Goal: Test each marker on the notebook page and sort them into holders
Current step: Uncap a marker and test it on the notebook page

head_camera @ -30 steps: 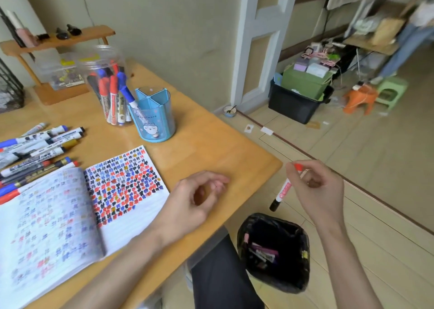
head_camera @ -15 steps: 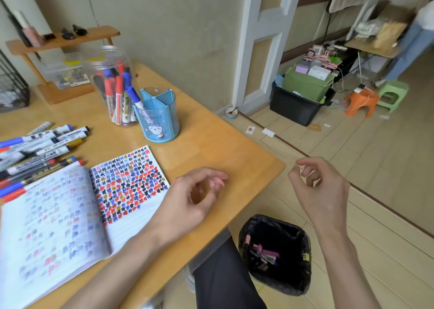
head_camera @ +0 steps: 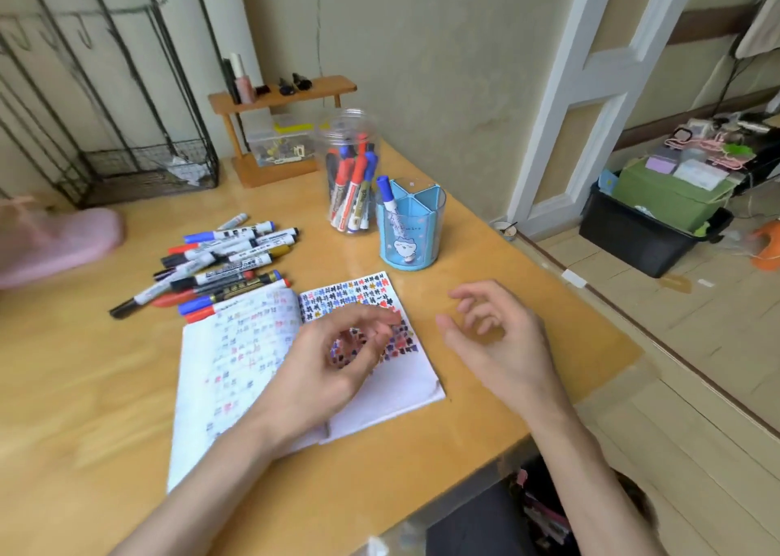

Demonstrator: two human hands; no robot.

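1. I see the left hand over the right page of the open notebook. Its grip is loose, the fingers curled toward the thumb and holding nothing (motion blur softens the fingertips, so I cannot tell whether they touch the paper).
2. The right hand sits just right of the notebook, above the counter. Its grip is wide and relaxed, and it holds nothing.
3. The notebook lies flat near the counter's front edge. The upper part of its right page is packed with rows of black, blue and red test marks, and the left page carries fainter ones.
4. The loose markers lie heaped on the counter just behind the left page, capped in black, blue and red. The nearest ones meet the page's top edge.
5. The clear jar stands behind the notebook with several red- and blue-capped markers leaning inside it.
6. The blue holder stands just right of the jar and is divided into compartments. 1 blue-capped marker stands in its left compartment.
7. Farther back, a wooden shelf and a wire basket stand by the wall. A pink shape at the left edge is too blurred to identify.
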